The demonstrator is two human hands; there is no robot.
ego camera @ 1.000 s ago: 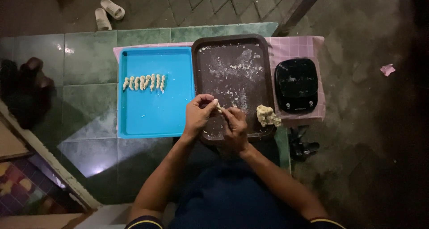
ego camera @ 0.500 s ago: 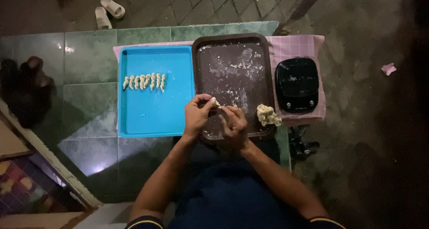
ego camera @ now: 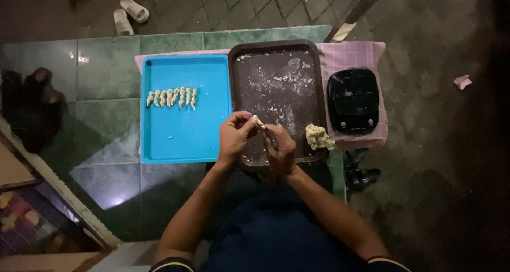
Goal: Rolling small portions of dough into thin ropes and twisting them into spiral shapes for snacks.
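Here the left hand (ego camera: 235,136) and right hand (ego camera: 280,149) pinch a small dough strip (ego camera: 258,123) between their fingertips, over the near edge of the brown tray (ego camera: 276,49). A dough lump (ego camera: 318,137) sits at that tray's near right corner, and finished twists (ego camera: 171,97) line the blue tray (ego camera: 183,139) beside it.

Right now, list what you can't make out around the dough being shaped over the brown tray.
- Head view: dough piece, mostly covered by the left hand and right hand; its shape is unclear.
- Brown tray: near edge hidden under both hands.
- Twisted pieces on the blue tray: too small to count reliably.
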